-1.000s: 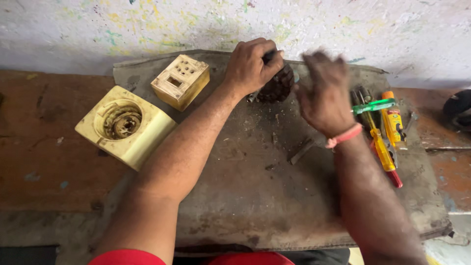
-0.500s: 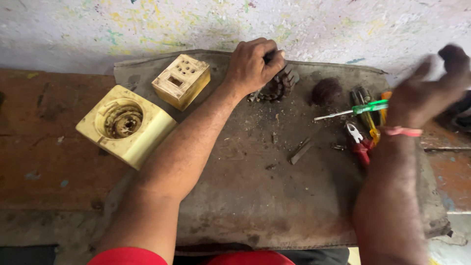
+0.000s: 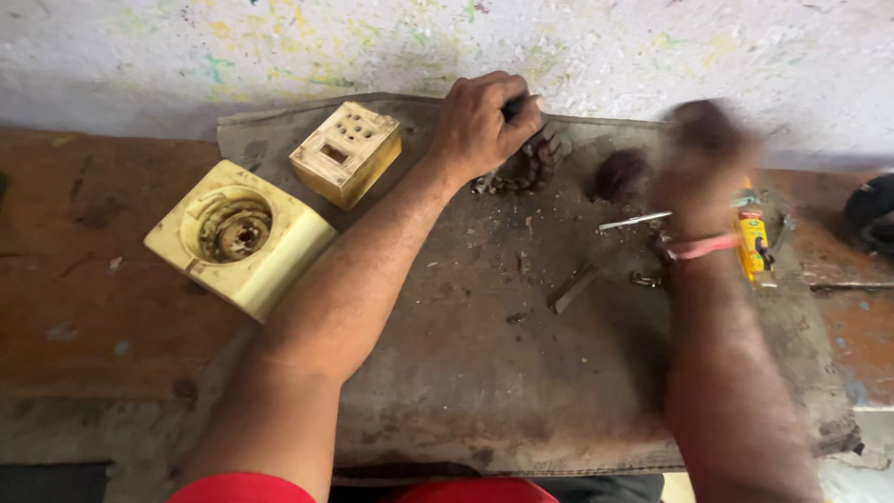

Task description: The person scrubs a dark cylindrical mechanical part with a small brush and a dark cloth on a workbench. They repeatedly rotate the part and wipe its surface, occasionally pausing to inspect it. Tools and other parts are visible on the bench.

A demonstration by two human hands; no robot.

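Toothed part: a dark, ridged, gear-like piece (image 3: 533, 166) is being held down on the grey mat (image 3: 466, 373), near the mat's far edge by the wall; its upper portion is being covered by the fingers, so its full shape cannot be told.
Left hand: the left hand (image 3: 486, 123) is being kept curled narrowly over the toothed part, with a small dark object pinched at the fingertips — too hidden to identify.
Right hand: the right hand (image 3: 705, 158) is being smeared by motion blur above the mat's right side; whether it is open or closed cannot be told. A pink band (image 3: 697, 247) is being worn at the wrist.
Dark lump: a rounded dark piece (image 3: 622, 175) is being partly masked by the blurred hand.
Tools: a thin metal shaft (image 3: 634, 221) and a yellow tool handle (image 3: 751, 242) are being half hidden behind the right wrist.
Left of mat: a small cream block with holes (image 3: 345, 154) and a larger cream housing with a round recess (image 3: 240, 237) are lying just beside each other.
Far right: a dark object (image 3: 871, 216) is being cut off by the frame edge.
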